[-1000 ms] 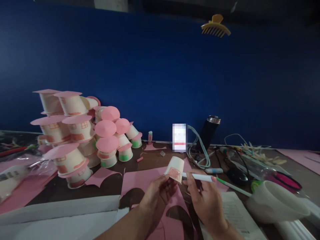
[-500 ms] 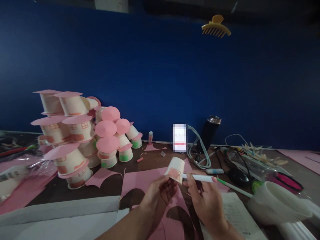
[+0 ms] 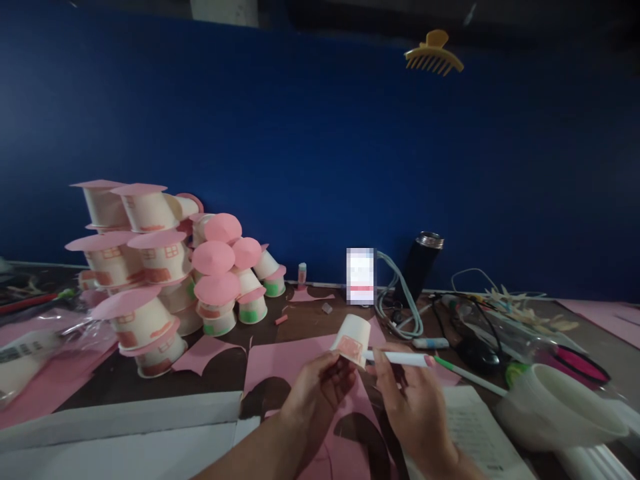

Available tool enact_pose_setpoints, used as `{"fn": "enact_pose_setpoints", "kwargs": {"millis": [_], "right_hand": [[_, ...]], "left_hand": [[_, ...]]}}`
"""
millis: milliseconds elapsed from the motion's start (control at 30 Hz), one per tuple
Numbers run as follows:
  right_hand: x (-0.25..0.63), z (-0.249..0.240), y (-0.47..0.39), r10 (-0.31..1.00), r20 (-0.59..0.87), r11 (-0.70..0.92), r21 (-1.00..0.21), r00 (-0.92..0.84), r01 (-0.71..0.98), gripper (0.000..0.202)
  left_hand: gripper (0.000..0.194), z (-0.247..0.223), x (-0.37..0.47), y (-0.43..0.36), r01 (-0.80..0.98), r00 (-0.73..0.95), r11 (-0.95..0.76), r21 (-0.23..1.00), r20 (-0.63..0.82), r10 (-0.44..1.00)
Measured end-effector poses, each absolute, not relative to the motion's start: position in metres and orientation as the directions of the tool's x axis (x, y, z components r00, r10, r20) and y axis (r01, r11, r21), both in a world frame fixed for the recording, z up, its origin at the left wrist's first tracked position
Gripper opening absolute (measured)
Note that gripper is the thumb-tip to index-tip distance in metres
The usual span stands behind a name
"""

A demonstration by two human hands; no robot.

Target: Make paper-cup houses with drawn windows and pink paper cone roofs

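A cup (image 3: pixel 355 332) (red-patched) was pinched by fingers of the left hand (image 3: pixel 316 387). A marker (image 3: pixel 407 359) was pinched by those of the right hand (image 3: pixel 413 397).

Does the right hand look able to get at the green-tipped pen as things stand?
Probably yes: the green-tipped pen lies close beside the right hand, its nearer end uncovered, though the white marker in that hand would likely need setting down first.
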State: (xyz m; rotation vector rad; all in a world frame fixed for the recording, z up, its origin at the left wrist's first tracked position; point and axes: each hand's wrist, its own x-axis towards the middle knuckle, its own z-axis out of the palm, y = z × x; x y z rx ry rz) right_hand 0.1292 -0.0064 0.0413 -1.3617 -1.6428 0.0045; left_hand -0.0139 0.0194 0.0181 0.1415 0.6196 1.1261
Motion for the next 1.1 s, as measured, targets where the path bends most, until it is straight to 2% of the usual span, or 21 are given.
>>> {"fn": "enact_pose_setpoints", "kwargs": {"millis": [367, 1100], "right_hand": [[0.1310, 0.0382, -0.0053, 0.764, 0.638, 0.379, -0.561, 0.094, 0.736, 0.023], [0.1291, 0.0429, -0.0052, 0.759, 0.649, 0.417, -0.548, 0.054, 0.725, 0.022]], "left_hand": [[0.011, 0.0201, -0.0134, 0.0192, -0.788, 0.270, 0.450, 0.420, -0.420, 0.866], [0.010, 0.0185, -0.0137, 0.0170, -0.761, 0.272, 0.426, 0.488, -0.356, 0.894]]}}
